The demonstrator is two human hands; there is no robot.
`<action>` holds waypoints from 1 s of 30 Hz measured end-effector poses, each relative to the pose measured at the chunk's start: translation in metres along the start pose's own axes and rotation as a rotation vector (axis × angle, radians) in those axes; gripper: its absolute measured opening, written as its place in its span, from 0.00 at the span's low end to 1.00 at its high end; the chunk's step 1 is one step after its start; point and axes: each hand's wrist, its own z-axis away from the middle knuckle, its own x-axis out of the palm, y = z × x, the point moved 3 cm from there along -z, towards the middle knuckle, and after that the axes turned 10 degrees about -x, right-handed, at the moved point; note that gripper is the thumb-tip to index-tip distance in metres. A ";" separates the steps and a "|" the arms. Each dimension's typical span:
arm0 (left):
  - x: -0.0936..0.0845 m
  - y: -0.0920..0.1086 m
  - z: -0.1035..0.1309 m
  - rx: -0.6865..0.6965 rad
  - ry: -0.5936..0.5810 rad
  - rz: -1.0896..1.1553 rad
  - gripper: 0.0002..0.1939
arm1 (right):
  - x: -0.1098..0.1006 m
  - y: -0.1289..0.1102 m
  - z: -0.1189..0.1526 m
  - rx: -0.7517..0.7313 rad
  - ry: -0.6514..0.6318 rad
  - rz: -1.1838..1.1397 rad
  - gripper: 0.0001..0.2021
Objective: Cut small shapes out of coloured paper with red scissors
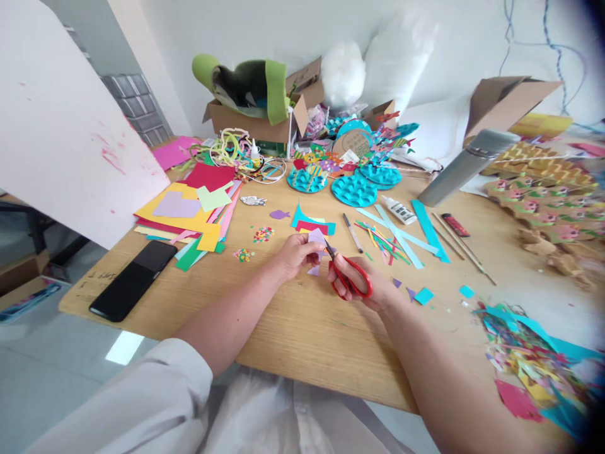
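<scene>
My left hand (299, 256) pinches a small piece of light purple paper (316, 237) above the middle of the table. My right hand (352, 282) is wrapped round the red handles of a pair of scissors (365, 275), whose blades point up and left at the paper's edge. Just beyond lie blue and red paper scraps (312, 226) and a purple paper fish (280, 214). Small purple and blue offcuts (424, 296) rest to the right of my right hand. Whether the blades are cutting into the paper is too small to tell.
A black phone (133, 280) and stacked coloured paper (177, 206) lie on the left. A pen (352, 233), thin paper strips (385, 243), a glue bottle (399, 210) and a grey flask (466, 167) are further right. Blue decorated discs (354, 190) stand behind. Paper scraps (524, 359) heap at the near right.
</scene>
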 end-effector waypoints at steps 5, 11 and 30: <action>0.001 0.000 0.000 0.004 -0.003 0.018 0.09 | -0.001 0.000 -0.001 -0.006 0.023 0.017 0.28; 0.001 0.000 0.001 -0.004 -0.003 0.022 0.11 | -0.001 0.002 -0.002 -0.004 0.035 0.037 0.28; 0.004 -0.001 0.002 -0.064 -0.031 0.029 0.11 | -0.002 0.003 -0.002 -0.012 0.029 0.047 0.27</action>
